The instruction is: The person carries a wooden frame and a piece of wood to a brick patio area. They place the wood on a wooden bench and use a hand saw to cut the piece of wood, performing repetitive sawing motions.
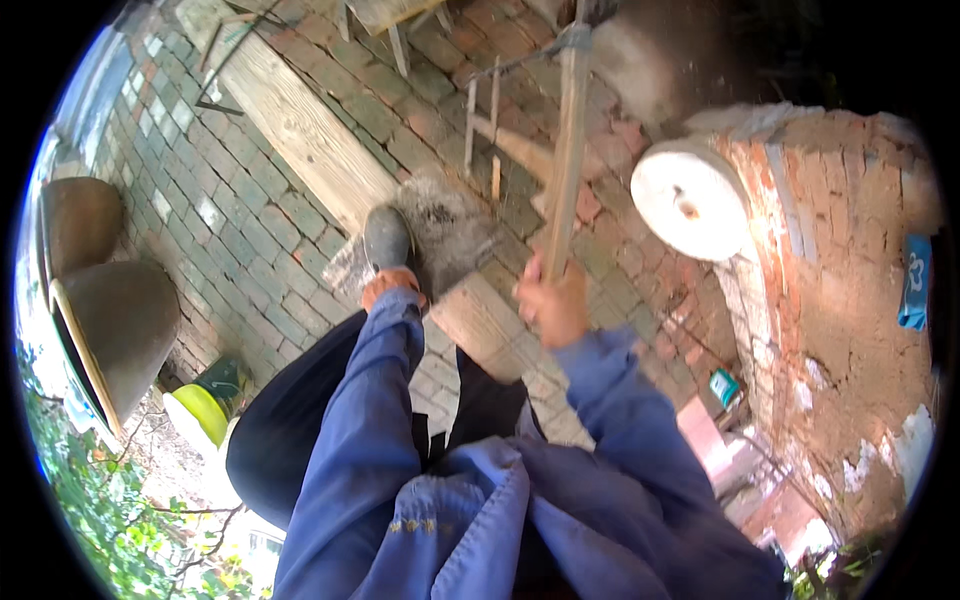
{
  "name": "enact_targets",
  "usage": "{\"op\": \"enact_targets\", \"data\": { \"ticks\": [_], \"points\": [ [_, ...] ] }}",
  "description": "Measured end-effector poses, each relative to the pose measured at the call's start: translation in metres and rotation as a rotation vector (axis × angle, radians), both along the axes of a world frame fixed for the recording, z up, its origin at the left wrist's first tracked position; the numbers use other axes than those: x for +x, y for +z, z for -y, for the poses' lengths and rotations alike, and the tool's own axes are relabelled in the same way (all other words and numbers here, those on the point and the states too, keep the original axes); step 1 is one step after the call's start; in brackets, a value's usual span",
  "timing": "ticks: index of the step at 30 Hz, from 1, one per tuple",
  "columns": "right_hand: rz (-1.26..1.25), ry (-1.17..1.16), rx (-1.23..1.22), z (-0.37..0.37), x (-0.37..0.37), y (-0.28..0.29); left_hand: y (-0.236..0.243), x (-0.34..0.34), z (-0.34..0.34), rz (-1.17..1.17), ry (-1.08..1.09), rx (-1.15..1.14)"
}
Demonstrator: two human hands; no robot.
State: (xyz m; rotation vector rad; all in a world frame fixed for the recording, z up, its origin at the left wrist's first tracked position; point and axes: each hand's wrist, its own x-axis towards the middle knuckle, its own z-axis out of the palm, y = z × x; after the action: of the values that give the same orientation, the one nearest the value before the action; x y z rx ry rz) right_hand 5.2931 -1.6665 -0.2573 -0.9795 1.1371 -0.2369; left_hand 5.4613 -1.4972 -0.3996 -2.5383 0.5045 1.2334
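Observation:
In the upper middle, a wooden frame saw (pixel 568 150) stands tilted, its near end bar pointing away from me. A thin dark cord spans its top; its blade does not show clearly. My right hand (pixel 556 300) is closed round the lower end of that bar. Under my dark shoe (pixel 386 240) lies a long wooden plank (pixel 310 145), crossing a rough grey block (pixel 455 225). Its shorter end (pixel 480 320) comes out toward me. My left hand (pixel 393 287) is down at my ankle, just behind the shoe, fingers bent; what they grip is hidden.
Brick paving (pixel 240 190) spreads around. To the right, a round white stone disc (pixel 690 200) stands by a low brick wall (pixel 850 300). Large dark vessels (pixel 125 330) and a yellow-green basin (pixel 197 415) are at left. A wooden stool (pixel 390 15) stands at the far edge.

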Motion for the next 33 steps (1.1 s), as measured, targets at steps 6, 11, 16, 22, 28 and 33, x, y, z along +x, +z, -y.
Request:
{"op": "enact_targets", "data": {
  "ticks": [6,11,16,22,28,33],
  "points": [
    [0.069,-0.024,0.093,0.027,-0.012,0.035,0.023,0.005,0.005,-0.163,-0.033,0.07],
    [0.177,0.008,0.11,0.018,-0.017,0.101,0.015,0.0,0.002,-0.051,-0.047,0.072],
    [0.307,-0.01,0.126,-0.01,-0.045,0.144,0.043,-0.025,0.013,0.043,-0.019,0.017],
    [0.463,-0.051,0.244,-0.036,-0.069,0.149,0.147,-0.091,0.035,0.397,-0.182,-1.07],
    [0.521,-0.121,0.328,-0.025,-0.1,0.135,0.236,-0.144,0.061,-0.048,-0.525,-1.401],
    [0.478,-0.12,0.314,-0.048,-0.114,0.109,0.22,-0.15,0.058,-0.16,-0.726,-0.89]
  ]
}}
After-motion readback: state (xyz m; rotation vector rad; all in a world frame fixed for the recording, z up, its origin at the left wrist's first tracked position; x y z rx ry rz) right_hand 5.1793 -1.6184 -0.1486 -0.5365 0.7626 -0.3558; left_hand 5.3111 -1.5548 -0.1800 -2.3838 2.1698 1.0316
